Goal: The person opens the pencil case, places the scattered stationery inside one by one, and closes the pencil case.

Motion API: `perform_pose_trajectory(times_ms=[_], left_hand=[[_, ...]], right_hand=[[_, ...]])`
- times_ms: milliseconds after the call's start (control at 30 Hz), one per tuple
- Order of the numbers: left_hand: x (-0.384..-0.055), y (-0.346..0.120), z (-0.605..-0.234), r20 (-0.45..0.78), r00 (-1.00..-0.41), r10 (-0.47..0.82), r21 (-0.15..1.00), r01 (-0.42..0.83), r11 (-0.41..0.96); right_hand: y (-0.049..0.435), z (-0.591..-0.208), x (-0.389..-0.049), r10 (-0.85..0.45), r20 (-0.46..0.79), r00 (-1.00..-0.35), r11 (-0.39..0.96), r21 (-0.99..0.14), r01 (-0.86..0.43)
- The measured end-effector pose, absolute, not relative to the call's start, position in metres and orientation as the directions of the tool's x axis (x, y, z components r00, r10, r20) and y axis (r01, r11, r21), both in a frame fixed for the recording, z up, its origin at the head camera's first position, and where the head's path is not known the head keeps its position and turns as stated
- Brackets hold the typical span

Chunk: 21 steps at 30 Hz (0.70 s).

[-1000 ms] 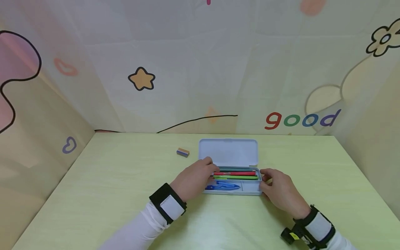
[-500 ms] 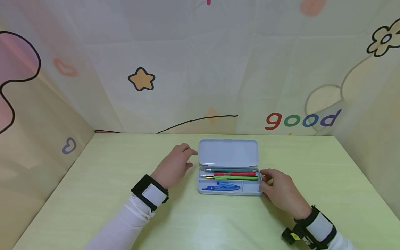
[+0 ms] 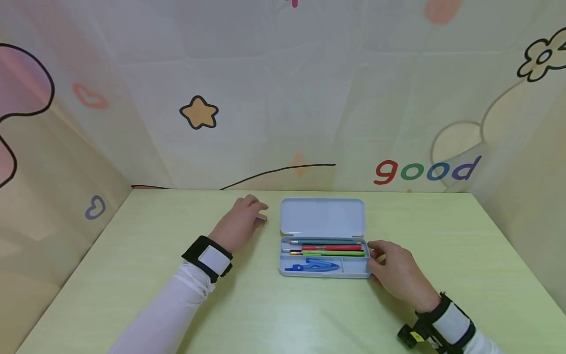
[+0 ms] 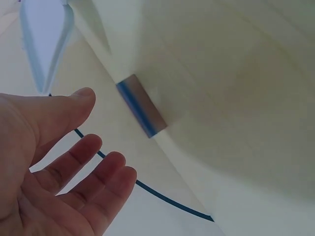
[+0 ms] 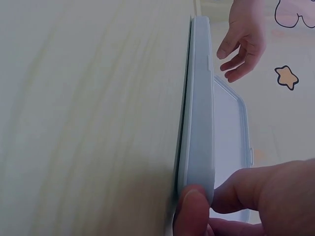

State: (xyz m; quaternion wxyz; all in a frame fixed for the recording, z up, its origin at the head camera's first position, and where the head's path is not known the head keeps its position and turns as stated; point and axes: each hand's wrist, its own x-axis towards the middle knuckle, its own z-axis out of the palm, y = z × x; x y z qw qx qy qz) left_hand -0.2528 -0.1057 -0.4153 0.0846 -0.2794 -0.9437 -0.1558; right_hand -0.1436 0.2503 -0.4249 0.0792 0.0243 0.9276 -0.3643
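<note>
In the head view, my left hand (image 3: 236, 223) reaches over a small brown-and-blue eraser (image 3: 262, 218), partly covering it. The left wrist view shows the eraser (image 4: 141, 105) on the table, apart from the loosely bent fingers and thumb, with nothing between them. My right hand (image 3: 398, 270) holds the right end of an open light-blue pencil case (image 3: 353, 268), its thumb and fingers at the corner. Inside lie a teal pencil (image 3: 325, 241), a red pen (image 3: 331, 248) and a green pencil (image 3: 336, 253). A blue compass (image 3: 314, 266) lies in the front compartment.
The case's lid (image 3: 322, 216) lies folded back behind it on the pale wooden table (image 3: 283, 314). A printed cloth backdrop (image 3: 283, 98) rises along the table's back edge and both sides.
My left hand has moved from over the case's left end leftward and back to the eraser, uncovering the case's contents. My right hand has stayed at the case's right end.
</note>
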Motion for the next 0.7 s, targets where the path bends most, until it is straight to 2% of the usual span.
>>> perform_pose_trajectory(times_ms=[200, 700], left_hand=[[-0.264, -0.107, -0.42, 0.198, -0.844, 0.499, 0.236, 0.535, 0.811], [-0.276, -0.109, -0.426, 0.148, -0.83, 0.538, 0.234, 0.558, 0.796]], right_hand=[[0.25, -0.425, -0.144, -0.013, -0.163, -0.987, 0.728, -0.678, 0.102], [0.25, -0.426, -0.142, -0.009, -0.156, -0.988, 0.727, -0.679, 0.101]])
